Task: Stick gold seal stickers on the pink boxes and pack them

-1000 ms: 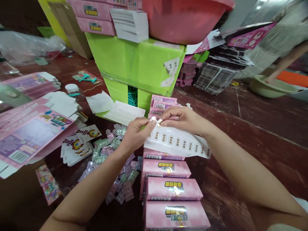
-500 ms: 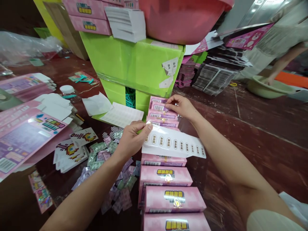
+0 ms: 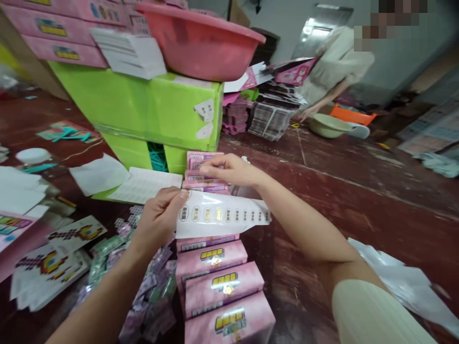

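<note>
My left hand (image 3: 159,215) pinches the left end of a white sticker sheet (image 3: 220,224) with a row of small oval printed labels, several of them glinting gold. The sheet stretches rightward above a row of pink boxes (image 3: 227,282), covering the middle ones. Round gold seals show on the nearer boxes. My right hand (image 3: 233,169) is over the far end of the row, its fingers bent together and its fingertips at a far pink box (image 3: 193,177). Whether anything is between those fingertips is hidden. The sheet's right end lies close to my right forearm.
A green carton (image 3: 143,102) stands behind the row, bearing a pink basin (image 3: 204,45) and white cards (image 3: 129,52). Small bead packets (image 3: 154,286) and picture cards (image 3: 46,265) lie left. Crumpled white plastic (image 3: 405,282) is at right. Another person (image 3: 332,71) bends near a pale basin (image 3: 328,125).
The view has swung right, so everything sits farther left. My left hand still holds the sticker sheet; my right hand remains at the far boxes, its fingers now lower over them.
</note>
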Motion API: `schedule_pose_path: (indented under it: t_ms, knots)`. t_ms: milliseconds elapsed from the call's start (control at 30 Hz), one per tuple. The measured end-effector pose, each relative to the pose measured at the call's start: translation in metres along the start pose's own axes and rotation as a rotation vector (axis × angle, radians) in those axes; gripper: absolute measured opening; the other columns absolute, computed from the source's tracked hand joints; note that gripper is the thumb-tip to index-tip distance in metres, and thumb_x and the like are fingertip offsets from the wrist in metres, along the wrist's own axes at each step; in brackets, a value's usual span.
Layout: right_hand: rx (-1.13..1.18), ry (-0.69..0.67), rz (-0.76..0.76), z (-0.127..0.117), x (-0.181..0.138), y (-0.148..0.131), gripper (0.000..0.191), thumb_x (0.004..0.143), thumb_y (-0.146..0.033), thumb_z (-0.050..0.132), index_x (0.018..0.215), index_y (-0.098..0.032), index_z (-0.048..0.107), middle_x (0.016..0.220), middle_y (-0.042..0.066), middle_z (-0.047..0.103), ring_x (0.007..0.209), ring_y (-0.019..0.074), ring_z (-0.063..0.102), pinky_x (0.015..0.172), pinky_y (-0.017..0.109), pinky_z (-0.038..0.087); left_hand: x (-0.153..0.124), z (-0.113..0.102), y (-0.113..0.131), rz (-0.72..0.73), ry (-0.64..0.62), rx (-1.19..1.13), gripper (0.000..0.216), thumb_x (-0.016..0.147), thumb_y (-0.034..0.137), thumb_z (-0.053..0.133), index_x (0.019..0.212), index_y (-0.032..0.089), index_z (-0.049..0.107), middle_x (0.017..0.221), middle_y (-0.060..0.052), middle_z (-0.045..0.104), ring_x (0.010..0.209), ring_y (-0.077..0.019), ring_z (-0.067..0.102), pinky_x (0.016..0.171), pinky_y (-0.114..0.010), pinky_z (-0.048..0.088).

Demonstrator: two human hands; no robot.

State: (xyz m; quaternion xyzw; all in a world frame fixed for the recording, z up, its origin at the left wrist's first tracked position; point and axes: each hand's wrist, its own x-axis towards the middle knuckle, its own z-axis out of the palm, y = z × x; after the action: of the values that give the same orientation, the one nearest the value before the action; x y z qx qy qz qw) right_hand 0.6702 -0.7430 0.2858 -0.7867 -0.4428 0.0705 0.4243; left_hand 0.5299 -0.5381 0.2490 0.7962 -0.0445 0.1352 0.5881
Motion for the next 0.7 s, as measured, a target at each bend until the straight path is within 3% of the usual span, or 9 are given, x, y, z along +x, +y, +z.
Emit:
schedule_pose_path:
  t_ms: [67, 200, 400, 533, 633, 700]
  knots:
    - [0.196, -0.063, -0.059, 0.003, -0.009, -0.021, 0.027, 0.095, -0.044, 0.071, 0.101, -0.019, 0.078, 0.097, 0.003, 0.075, 0.089, 0.0159, 0.065, 0.079, 0.029, 0.050, 0.003, 0.002, 0.007, 0.044, -0.024, 0.035, 0.032, 0.095, 0.038, 0.062, 0.069, 0.021, 0.067, 0.085, -0.004, 0.067, 0.092, -0.0224, 0.058, 0.081, -0.031, 0.044]
    - [0.334, 0.014, -0.073, 0.003, -0.025, -0.043, 0.022, 0.089, -0.038, 0.077, 0.090, -0.016, 0.074, 0.091, 0.003, 0.073, 0.084, 0.0134, 0.063, 0.079, 0.028, 0.050, 0.007, 0.012, 0.023, -0.012, -0.071, -0.028, 0.036, 0.094, 0.049, 0.062, 0.074, 0.020, 0.070, 0.087, -0.005, 0.069, 0.085, -0.0214, 0.061, 0.072, -0.031, 0.047]
    - [0.346, 0.112, -0.050, 0.009, -0.039, -0.043, 0.034, 0.093, -0.049, 0.073, 0.089, -0.016, 0.066, 0.085, 0.002, 0.065, 0.076, 0.0130, 0.057, 0.073, 0.028, 0.048, 0.010, 0.022, 0.028, -0.217, -0.185, -0.258, 0.051, 0.087, 0.067, 0.068, 0.074, 0.017, 0.068, 0.070, -0.002, 0.065, 0.059, -0.0130, 0.052, 0.054, -0.025, 0.040]
    - [0.244, 0.283, -0.109, 0.006, -0.037, -0.033, 0.033, 0.095, -0.054, 0.069, 0.091, -0.021, 0.065, 0.090, 0.004, 0.065, 0.084, 0.0168, 0.060, 0.078, 0.032, 0.049, 0.022, 0.019, 0.019, -0.339, -0.160, -0.339, 0.052, 0.090, 0.067, 0.061, 0.078, 0.017, 0.069, 0.067, -0.005, 0.067, 0.058, -0.0173, 0.059, 0.054, -0.028, 0.046]
    - [0.220, 0.481, -0.096, -0.011, -0.019, -0.001, 0.029, 0.097, -0.053, 0.065, 0.094, -0.023, 0.061, 0.090, 0.003, 0.063, 0.082, 0.0173, 0.060, 0.078, 0.033, 0.049, 0.050, 0.012, 0.011, -0.132, -0.094, -0.043, 0.045, 0.096, 0.057, 0.055, 0.078, 0.018, 0.071, 0.085, -0.010, 0.076, 0.086, -0.0258, 0.070, 0.080, -0.038, 0.057]
    - [0.139, 0.463, -0.080, -0.022, 0.001, 0.031, 0.026, 0.095, -0.048, 0.065, 0.094, -0.022, 0.060, 0.089, 0.002, 0.062, 0.080, 0.0174, 0.058, 0.077, 0.033, 0.048, 0.078, 0.009, 0.003, 0.093, -0.080, 0.246, 0.039, 0.098, 0.045, 0.051, 0.079, 0.019, 0.073, 0.118, -0.012, 0.077, 0.121, -0.0304, 0.064, 0.110, -0.046, 0.046]
